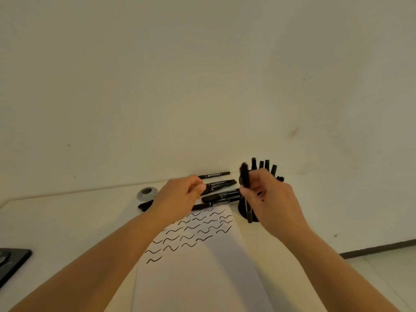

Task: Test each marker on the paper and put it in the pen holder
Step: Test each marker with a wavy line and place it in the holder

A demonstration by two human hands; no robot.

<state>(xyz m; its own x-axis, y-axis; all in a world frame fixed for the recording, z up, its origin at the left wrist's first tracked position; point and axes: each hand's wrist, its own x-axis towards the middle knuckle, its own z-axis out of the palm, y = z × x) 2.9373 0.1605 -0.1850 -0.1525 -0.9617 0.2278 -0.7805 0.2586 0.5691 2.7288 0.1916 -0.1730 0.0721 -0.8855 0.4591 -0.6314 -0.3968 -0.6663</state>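
A black marker (245, 179) is pinched in the curled fingers of the right hand (270, 199), held raised and blurred just over the near left side of the black pen holder (244, 210). Whether its cap is on cannot be told. Several markers (266, 165) are already stood upright in the holder, their ends fanned out behind the hand. The left hand (180, 194) is curled with its fingertips drawn together at the left end of the loose markers (221, 195) lying in a row at the far edge of the paper (202, 278); whether one of them, or a cap, is pinched there cannot be told. The sheet is covered at its far end with rows of black squiggles (195, 228). A grey round fitting (146, 193) is set into the white table (56, 221) left of the markers, and a dark flat object (11, 262) is seen at the near left edge.

The markers are judged to be light, stiff and smooth-barrelled, so little force is needed but some slipping is possible. A hold at mid-barrel is best suited to carrying and dropping into the holder; for testing, a grip nearer the tip would be steadier. The holder is crowded, so a free gap should be aimed for.
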